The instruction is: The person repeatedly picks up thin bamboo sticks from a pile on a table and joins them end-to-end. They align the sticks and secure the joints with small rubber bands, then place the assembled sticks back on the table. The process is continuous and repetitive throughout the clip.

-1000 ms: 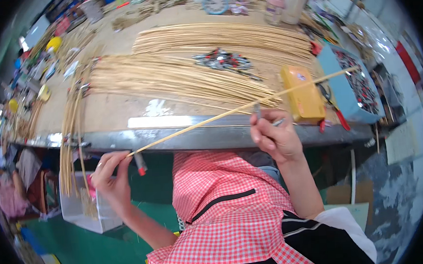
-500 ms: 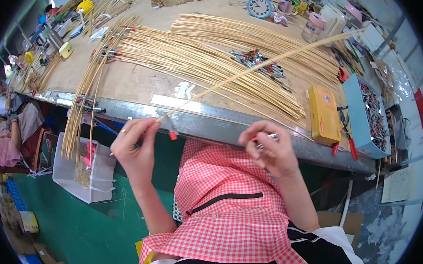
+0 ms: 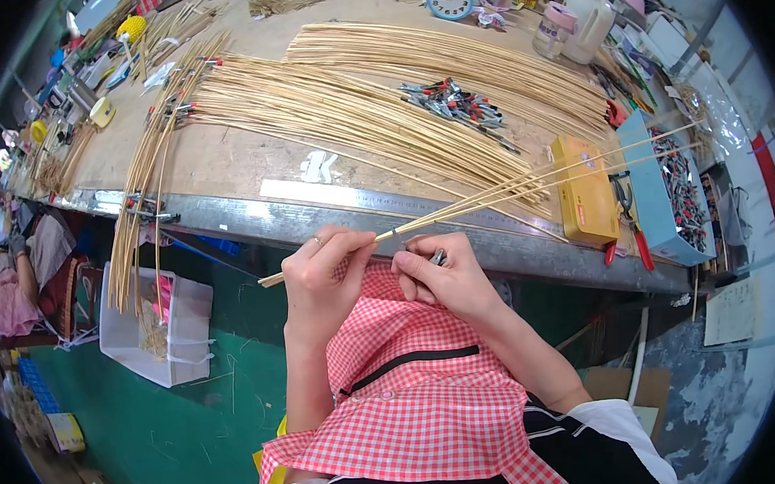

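My left hand pinches a few thin bamboo strips, their short ends poking out to its left and their long ends fanning to the right over the table edge. Just beyond its fingertips, a small dark band or clip sits across the strips. My right hand is curled close below the strips, its fingertips near that spot. A small metal clip shows between its fingers, mostly hidden.
Long bamboo strips cover the table, with a pile of red-tipped clips on them. A metal ruler lies along the edge. Right are a yellow tin, pliers and a blue box of clips. Clipped strips overhang a white bin.
My left hand has moved right and turned; the strips' far ends have spread apart and swung lower. My right hand has come in beside it, fingers more closed. The hanging red-tipped clip no longer shows.
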